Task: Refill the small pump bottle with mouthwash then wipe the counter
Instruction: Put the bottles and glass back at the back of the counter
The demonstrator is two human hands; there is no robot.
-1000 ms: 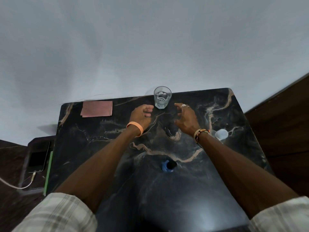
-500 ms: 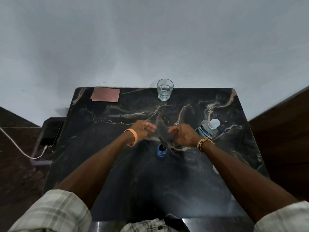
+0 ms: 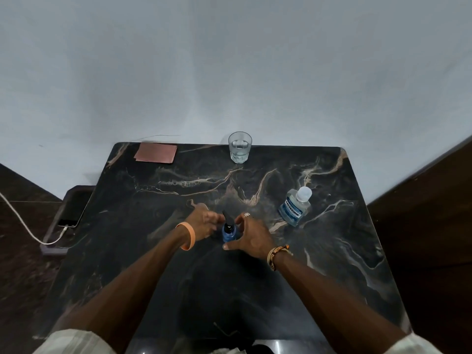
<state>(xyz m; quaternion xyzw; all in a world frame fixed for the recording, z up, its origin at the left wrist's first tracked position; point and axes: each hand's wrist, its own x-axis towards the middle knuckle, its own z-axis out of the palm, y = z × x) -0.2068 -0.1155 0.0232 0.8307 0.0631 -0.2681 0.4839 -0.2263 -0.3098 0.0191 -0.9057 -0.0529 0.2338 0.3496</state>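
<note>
Blue pump bottle (image 3: 230,232) sits partly hidden between hands (image 3: 204,223) (image 3: 251,237), left blurred.

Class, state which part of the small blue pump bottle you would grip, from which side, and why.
Probably grip the round blue body of the pump bottle from the right side; it stands upright, and the slim black pump head on top must stay free.

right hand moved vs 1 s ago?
Yes. The right hand has come back from the glass toward the person, now beside the pump bottle.
</note>
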